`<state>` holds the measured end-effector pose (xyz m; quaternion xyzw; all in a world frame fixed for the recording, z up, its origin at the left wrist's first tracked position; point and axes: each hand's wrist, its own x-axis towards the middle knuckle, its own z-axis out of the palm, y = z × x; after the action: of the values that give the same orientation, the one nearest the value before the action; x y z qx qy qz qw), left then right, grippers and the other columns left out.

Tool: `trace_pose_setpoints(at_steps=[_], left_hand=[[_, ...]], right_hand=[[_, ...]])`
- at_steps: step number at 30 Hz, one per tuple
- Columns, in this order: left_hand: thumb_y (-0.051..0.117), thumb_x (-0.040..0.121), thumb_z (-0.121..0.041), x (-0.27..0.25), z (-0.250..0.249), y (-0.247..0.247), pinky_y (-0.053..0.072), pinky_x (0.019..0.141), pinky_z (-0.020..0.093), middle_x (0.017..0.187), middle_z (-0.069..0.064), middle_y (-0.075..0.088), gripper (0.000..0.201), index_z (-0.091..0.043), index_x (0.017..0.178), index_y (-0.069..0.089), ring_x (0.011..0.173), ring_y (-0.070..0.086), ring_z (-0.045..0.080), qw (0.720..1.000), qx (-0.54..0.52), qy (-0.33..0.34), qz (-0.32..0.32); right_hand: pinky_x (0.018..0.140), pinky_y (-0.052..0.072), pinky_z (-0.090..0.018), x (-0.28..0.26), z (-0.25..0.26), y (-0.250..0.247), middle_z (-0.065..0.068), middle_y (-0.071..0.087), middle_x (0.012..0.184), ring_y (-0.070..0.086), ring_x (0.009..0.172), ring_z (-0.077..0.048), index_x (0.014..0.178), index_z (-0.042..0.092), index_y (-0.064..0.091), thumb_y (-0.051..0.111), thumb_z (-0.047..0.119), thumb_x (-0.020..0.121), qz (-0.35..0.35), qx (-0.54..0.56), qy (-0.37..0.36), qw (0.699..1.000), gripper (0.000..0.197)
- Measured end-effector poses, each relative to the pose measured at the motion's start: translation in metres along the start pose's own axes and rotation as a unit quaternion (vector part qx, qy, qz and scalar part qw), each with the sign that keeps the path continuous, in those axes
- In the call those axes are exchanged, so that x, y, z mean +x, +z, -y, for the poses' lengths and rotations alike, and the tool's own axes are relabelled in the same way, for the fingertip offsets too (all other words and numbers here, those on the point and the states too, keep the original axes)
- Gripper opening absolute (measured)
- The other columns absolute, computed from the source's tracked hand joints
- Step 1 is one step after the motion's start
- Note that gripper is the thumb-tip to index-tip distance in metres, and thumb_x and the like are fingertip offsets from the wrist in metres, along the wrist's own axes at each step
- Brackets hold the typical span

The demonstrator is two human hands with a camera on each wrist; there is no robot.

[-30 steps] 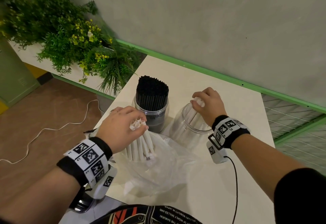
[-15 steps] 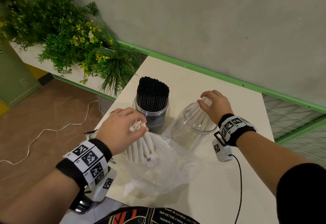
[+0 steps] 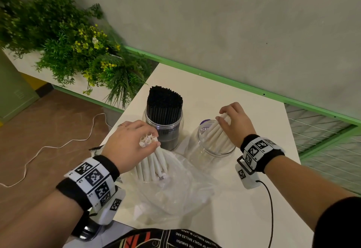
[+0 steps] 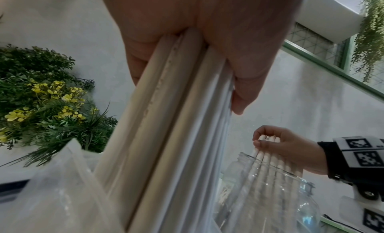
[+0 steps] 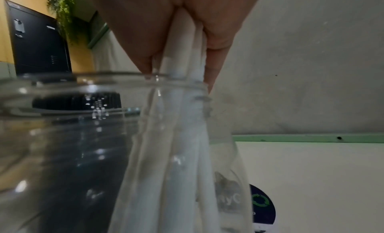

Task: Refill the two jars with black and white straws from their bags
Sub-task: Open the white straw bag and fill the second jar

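Observation:
A jar packed with black straws (image 3: 164, 111) stands at the table's left. To its right a clear jar (image 3: 205, 150) (image 5: 62, 138) tilts toward me. My right hand (image 3: 234, 122) (image 4: 276, 148) grips the tops of a small bundle of white straws (image 3: 216, 136) (image 5: 182, 138) whose lower ends sit inside this jar. My left hand (image 3: 132, 144) grips a second bundle of white straws (image 3: 152, 161) (image 4: 166, 138) by its top, with the lower ends down in a clear plastic bag (image 3: 172, 195) at the table's near edge.
The white table (image 3: 224, 95) stands against a grey wall with a green rail (image 3: 214, 76). A planter of green foliage with yellow flowers (image 3: 68, 46) stands left of it. A white cable (image 3: 48, 146) lies on the brown floor. A black wire (image 3: 270, 208) runs from my right wrist.
My right hand has moved right and slightly back with its white straws, tipping the clear jar's mouth toward me. My left hand has kept its grip on the bundle in the bag.

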<state>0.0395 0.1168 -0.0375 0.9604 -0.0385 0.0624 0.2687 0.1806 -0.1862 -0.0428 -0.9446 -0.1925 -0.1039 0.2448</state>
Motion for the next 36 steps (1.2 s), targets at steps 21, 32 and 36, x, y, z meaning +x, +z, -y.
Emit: trace_pose_setpoints(at_steps=[21,32,36], left_hand=[[0.039,0.078,-0.067,0.0,-0.002,0.001,0.039,0.086,0.033,0.104,-0.02,0.059,0.041,-0.04,0.097,0.063,0.094,0.05,0.014,1.0,0.006,-0.004,0.006],[0.047,0.075,-0.066,-0.003,-0.004,0.001,0.039,0.086,0.025,0.11,-0.023,0.061,0.045,-0.043,0.112,0.062,0.101,0.055,0.008,0.999,-0.031,0.011,0.001],[0.048,0.071,-0.067,-0.006,-0.008,0.0,0.041,0.086,0.024,0.109,-0.023,0.063,0.05,-0.043,0.113,0.059,0.102,0.056,0.006,0.999,-0.044,0.002,-0.003]], right_hand=[[0.096,0.037,-0.032,-0.019,0.051,-0.024,-0.006,0.057,0.114,0.045,0.11,-0.027,0.109,0.014,0.065,0.065,0.022,0.088,-0.096,-0.024,-0.165,0.981,0.023],[0.103,0.041,-0.02,-0.055,0.123,0.055,-0.001,0.047,0.138,0.046,0.123,-0.005,0.143,0.018,0.035,0.07,0.015,0.084,0.253,0.291,-0.044,0.922,0.069],[0.1,0.047,-0.037,-0.053,0.129,0.073,0.003,0.06,0.126,0.057,0.114,-0.012,0.136,0.024,0.044,0.066,0.023,0.079,0.256,0.305,-0.014,0.917,0.061]])
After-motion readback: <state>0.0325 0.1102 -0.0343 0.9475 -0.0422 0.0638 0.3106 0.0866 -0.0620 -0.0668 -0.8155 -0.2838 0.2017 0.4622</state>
